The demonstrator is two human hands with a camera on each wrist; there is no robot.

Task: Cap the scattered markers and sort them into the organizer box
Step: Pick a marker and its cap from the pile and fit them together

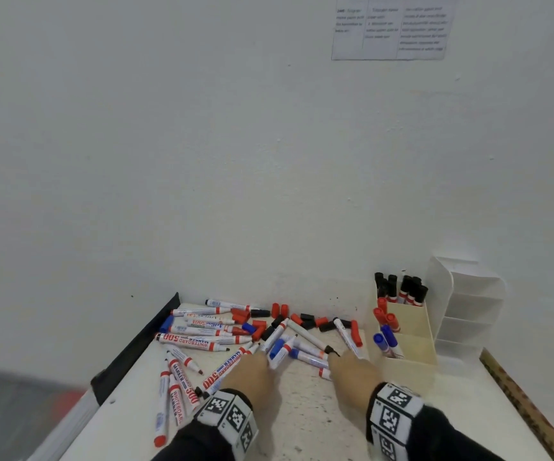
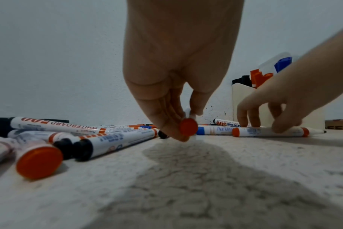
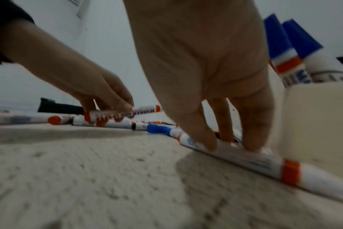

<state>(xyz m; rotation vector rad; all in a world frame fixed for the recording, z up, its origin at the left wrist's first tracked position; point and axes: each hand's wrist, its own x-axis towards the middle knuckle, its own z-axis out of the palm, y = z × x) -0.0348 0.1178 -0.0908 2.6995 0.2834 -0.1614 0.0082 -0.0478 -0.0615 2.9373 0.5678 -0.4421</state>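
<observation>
Whiteboard markers [image 1: 199, 341] and loose red, black and blue caps [image 1: 302, 319] lie scattered on the white table [image 1: 302, 427]. My left hand [image 1: 259, 356] pinches a marker with a red end plug [image 2: 188, 127] between thumb and fingers, just above the pile. To its right, my right hand [image 1: 342, 357] pinches an uncapped black-tipped marker [image 2: 264, 132] that lies flat on the table, thumb on the near side and fingers behind it [image 3: 254, 161]. The cream organizer box [image 1: 412, 361] stands right of that hand, holding capped black, red and blue markers in separate compartments.
A white drawer unit [image 1: 468, 301] stands behind the organizer against the wall. A wooden ruler [image 1: 528, 404] runs along the table's right edge. A black rail [image 1: 142, 341] borders the left edge. Several markers lie at the front left [image 1: 175, 394].
</observation>
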